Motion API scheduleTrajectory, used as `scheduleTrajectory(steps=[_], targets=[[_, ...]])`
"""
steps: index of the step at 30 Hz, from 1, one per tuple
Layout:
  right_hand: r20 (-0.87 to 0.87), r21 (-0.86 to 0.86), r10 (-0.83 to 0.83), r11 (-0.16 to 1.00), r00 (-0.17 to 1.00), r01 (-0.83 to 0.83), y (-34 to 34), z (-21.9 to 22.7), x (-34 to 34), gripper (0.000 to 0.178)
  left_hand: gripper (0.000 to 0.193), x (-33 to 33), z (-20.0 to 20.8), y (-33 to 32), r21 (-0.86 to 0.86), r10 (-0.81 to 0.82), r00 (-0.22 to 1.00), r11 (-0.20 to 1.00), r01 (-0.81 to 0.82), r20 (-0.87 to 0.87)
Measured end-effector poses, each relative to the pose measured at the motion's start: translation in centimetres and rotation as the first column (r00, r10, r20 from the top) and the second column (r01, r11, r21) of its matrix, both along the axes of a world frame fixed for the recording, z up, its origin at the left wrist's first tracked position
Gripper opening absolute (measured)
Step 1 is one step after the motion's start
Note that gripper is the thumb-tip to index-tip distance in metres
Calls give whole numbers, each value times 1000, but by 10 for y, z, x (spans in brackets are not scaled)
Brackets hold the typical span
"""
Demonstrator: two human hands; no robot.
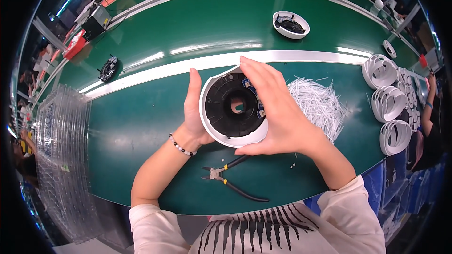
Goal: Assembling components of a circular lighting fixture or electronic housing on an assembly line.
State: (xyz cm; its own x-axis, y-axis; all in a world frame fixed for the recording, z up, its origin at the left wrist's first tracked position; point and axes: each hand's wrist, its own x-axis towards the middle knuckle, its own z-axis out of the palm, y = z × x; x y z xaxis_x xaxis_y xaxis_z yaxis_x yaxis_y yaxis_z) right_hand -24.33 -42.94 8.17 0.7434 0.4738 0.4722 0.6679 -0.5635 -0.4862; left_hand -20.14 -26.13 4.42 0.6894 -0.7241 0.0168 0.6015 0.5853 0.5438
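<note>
Between my two hands is a round white housing [252, 136] with a black inner disc [219, 108]. The disc has a hole at its centre, and small blue circuit boards [248, 83] show at its right edge. My left hand [194, 108] supports the housing from the left, its thumb pointing up. From the right, my right hand [278, 108] grips the rim, fingers over the top and thumb at the bottom. Below on the green bench lie diagonal cutters [215, 174], jaws apart, with black handles and yellow bands.
A heap of thin white strips [318, 106] lies to the right. Stacks of white rings [394, 136] line the right edge; clear plastic trays [63, 160] stand at left. Beyond the metal strip sit a black round part [109, 68] and another white housing [301, 20]. Other people work around.
</note>
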Motion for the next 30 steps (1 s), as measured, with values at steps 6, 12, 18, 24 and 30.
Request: scheduleTrajectory(steps=[6,12,18,24,30], targets=[[61,128,-94,988,994,86,8,-18,4,111,57,-2,-1,0,-1,113,993,994,-113,38],[147,174,-146,978,978,119,3,-21,6,110,50,-4,3,-12,-1,317,948,948,-317,38],[151,145,-109,986,982,87,-16,-42,-5,86,51,5,12,-13,121,328,945,938,-326,5],[583,243,-56,964,811,-108,-41,-30,-6,20,45,1,6,-27,260,129,974,962,-78,-187],[446,244,-137,969,884,27,-57,-26,-10,39,58,15,3,-40,181,-59,958,977,113,-281]])
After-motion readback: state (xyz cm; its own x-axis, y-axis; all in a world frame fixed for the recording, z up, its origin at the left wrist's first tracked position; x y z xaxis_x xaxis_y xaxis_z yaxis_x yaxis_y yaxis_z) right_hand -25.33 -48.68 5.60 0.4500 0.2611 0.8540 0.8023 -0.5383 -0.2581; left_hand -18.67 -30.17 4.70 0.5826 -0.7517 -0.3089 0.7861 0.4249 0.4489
